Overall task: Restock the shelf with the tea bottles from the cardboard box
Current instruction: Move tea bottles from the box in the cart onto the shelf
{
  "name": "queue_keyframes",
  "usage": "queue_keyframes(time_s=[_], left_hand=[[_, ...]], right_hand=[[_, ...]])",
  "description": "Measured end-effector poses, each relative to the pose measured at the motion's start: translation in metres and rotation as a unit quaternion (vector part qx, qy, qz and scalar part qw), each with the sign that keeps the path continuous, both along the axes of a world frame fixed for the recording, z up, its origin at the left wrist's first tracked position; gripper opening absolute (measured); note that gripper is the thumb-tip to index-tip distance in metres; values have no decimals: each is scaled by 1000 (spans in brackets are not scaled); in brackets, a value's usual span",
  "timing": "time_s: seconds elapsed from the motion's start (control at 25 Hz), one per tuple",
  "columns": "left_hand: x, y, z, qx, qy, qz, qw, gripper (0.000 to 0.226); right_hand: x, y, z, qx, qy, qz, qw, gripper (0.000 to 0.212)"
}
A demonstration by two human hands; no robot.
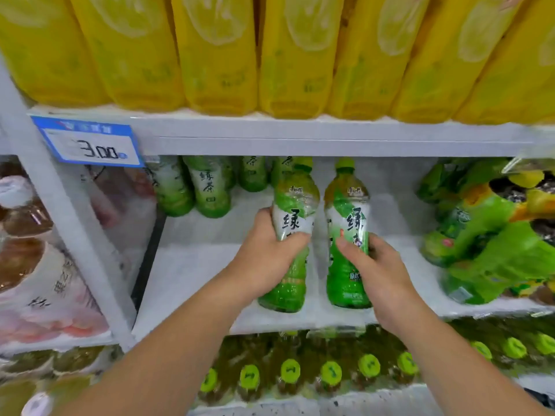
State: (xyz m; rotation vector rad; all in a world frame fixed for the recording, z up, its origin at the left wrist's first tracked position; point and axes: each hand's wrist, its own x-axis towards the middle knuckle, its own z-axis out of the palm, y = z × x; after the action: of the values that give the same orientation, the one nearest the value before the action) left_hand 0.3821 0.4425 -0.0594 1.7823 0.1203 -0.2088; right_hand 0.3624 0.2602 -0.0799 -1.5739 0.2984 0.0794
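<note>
My left hand (267,253) grips a green tea bottle (292,205) around its middle, tilted slightly left over the white middle shelf (192,265). My right hand (378,265) grips a second green tea bottle (347,223) that stands upright beside the first, its base on or just above the shelf. Both have yellow-green caps and white-green labels. Several matching green tea bottles (210,187) stand at the back left of the same shelf. The cardboard box is out of view.
Large yellow bottles (216,55) fill the shelf above, with a blue 3.00 price tag (90,142) on its edge. Green shrink-wrapped packs (486,235) lie at the right. Green-capped bottles (330,373) line the shelf below. A white upright (75,229) separates brown drinks at left.
</note>
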Motion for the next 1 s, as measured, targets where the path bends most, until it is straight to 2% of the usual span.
queue_keyframes(time_s=[0.24, 0.36, 0.6, 0.72, 0.88, 1.0], left_hand=[[71, -47, -37, -4, -197, -10, 980, 44], [98, -62, -53, -31, -258, 15, 966, 52], [136, -75, -74, -10, -382, 46, 923, 59], [144, -74, -80, 20, -403, 49, 914, 63], [144, -67, -78, 69, -365, 36, 928, 62], [125, -60, -84, 199, -301, 52, 931, 57]], right_hand=[[91, -31, -26, 27, -148, -56, 987, 17], [117, -43, -39, 59, -203, -45, 976, 17], [156, -54, -58, 66, -280, 17, 957, 50], [162, -55, -63, 37, -301, 40, 952, 51], [160, -58, -63, -7, -292, 78, 953, 51], [155, -71, -60, -56, -277, 97, 954, 54]])
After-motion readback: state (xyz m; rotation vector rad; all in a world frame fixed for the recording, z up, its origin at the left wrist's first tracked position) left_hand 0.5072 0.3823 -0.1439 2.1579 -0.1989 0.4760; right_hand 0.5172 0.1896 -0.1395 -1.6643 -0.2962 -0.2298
